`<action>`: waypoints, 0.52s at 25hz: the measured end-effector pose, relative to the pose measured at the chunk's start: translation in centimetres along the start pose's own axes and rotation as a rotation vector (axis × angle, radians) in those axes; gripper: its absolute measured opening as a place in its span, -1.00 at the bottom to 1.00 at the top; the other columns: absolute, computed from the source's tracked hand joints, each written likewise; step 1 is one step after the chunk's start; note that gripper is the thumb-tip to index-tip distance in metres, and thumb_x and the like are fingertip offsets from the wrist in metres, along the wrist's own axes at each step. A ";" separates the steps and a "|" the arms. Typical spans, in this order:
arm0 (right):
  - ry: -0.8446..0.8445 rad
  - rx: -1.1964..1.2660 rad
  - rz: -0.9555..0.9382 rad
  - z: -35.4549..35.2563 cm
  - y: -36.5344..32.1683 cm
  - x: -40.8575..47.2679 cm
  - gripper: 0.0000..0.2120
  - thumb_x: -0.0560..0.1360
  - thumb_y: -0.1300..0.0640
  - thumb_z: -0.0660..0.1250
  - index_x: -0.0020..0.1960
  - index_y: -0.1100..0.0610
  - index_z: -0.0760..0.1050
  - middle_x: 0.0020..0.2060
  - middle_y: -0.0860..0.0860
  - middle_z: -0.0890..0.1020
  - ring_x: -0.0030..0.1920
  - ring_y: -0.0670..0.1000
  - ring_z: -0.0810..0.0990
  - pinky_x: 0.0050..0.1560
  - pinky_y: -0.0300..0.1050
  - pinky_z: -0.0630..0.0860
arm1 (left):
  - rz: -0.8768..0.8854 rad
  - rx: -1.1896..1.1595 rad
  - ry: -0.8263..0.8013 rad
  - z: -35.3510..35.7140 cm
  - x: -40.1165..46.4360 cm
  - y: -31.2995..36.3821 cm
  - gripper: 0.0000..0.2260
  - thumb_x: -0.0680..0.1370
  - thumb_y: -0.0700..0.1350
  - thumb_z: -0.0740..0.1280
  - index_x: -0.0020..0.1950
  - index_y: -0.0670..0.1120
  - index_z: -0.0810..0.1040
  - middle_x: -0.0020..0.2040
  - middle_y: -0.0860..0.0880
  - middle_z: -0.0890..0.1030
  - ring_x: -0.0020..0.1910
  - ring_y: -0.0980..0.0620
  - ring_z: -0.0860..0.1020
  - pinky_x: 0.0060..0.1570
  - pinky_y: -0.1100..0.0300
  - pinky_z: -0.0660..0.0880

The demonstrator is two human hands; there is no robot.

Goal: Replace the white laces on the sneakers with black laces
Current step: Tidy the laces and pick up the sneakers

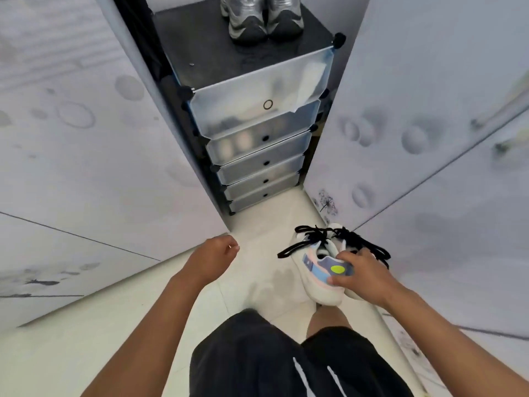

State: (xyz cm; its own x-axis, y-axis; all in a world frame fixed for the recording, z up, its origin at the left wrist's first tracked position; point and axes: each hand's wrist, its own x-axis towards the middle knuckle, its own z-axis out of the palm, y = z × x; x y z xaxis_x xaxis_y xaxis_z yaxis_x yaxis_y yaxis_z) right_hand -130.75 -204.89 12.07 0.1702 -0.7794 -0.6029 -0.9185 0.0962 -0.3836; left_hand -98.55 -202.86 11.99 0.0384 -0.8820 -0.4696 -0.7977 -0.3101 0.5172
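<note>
1. Head view looks down on a person standing on a pale tiled floor (86, 325), in front of a tall, narrow shoe cabinet (252, 110).
2. Right hand (359, 277) grips a pair of white sneakers (315, 282) by the heel end — thumb on the blue heel patch with its yellow-green dot, fingers curled over the collars. The sneakers hang in the air above the floor, toes pointing forward and down, low and to the right of the cabinet's foot.
3. Black laces (337, 239) are threaded through both sneakers; loose ends and loops stick out to the left and right of the tongues.
4. Left hand (219, 255) is held out in front of the body, holding nothing, its fingers loosely curled; it is well apart from the sneakers.
5. The cabinet has a black frame and a stack of frosted, translucent drawer fronts, each with a small round pull hole; blurred shapes of shoes show through some of them.
6. On the cabinet's black top stands a pair of silver-grey shoes (262, 18), toes toward the camera, cut off by the upper edge.
7. Pale patterned wall panels (71, 138) flank the cabinet on both sides — faint circles printed on them.
8. Black shorts (257, 362) with white stripes fill the bottom centre.
</note>
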 end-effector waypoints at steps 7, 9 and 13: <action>0.063 -0.193 -0.137 -1.1 4.9 23.6 -0.59 0.36 -0.19 0.41 0.15 -0.07 0.48 -0.03 0.00 0.35 0.01 0.09 0.49 0.02 -0.08 0.45 | -0.233 -0.250 0.149 8.2 18.8 1.3 -0.81 0.60 -0.08 0.19 0.05 -0.10 0.57 -0.03 -0.03 0.61 -0.03 -0.02 0.54 -0.03 0.18 0.44; 0.087 -0.146 -0.154 2.6 6.1 30.1 -0.60 0.35 -0.20 0.41 0.12 -0.07 0.50 -0.05 0.00 0.36 -0.03 0.09 0.50 -0.04 -0.09 0.47 | -0.280 -0.305 0.184 12.2 24.2 -1.1 -0.82 0.60 -0.10 0.20 0.04 -0.11 0.58 -0.03 -0.04 0.62 -0.02 -0.04 0.55 -0.01 0.17 0.45; 0.110 -0.274 -0.213 12.0 10.6 44.1 -0.55 0.35 -0.27 0.36 0.16 -0.11 0.48 -0.04 -0.02 0.37 0.05 0.07 0.51 -0.03 -0.12 0.46 | -0.253 -0.295 0.202 21.8 37.6 -7.7 -0.80 0.59 -0.15 0.19 0.07 -0.14 0.58 0.05 -0.06 0.63 0.06 -0.06 0.55 0.07 0.14 0.46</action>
State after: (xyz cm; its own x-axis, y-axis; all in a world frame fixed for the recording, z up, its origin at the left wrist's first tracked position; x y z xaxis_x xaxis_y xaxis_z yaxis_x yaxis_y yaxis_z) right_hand -128.68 -230.78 -26.95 0.3420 -0.8276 -0.4451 -0.9307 -0.2330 -0.2820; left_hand -104.11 -225.95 -25.27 0.3509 -0.8075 -0.4742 -0.5428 -0.5880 0.5997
